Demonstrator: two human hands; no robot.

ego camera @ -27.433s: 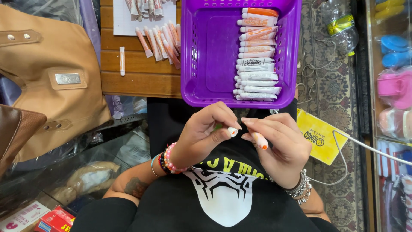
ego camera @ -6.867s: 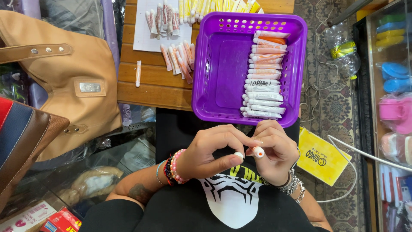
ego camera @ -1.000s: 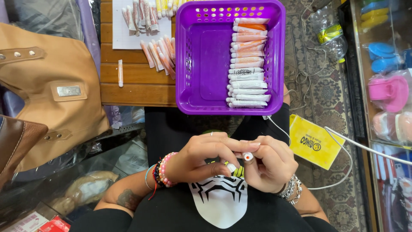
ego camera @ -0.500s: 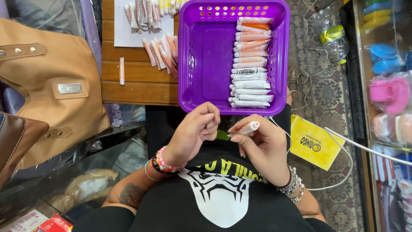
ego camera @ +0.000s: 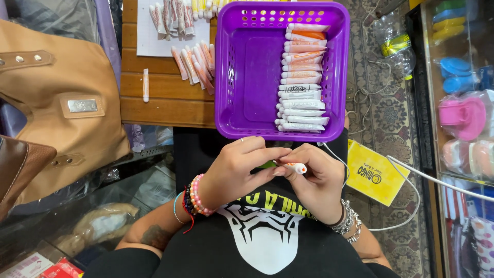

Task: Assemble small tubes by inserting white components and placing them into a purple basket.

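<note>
Two hands (ego camera: 272, 172) grip one small tube (ego camera: 294, 167).

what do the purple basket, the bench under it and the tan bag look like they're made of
Purple perforated basket: looks like moulded plastic, smooth with a slight sheen and punched holes in its walls. Brown slatted bench: seems to be wood, with visible grain and plank gaps. Tan handbag: probably leather or faux leather, matte, with stitched seams, metal studs and a metal plate.

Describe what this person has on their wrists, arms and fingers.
The left hand has a thin ring, with pink bead, black, blue and red bracelets at the wrist and a forearm tattoo. The right hand has silver chain bracelets. Both forearms are bare, without sleeves.
</note>
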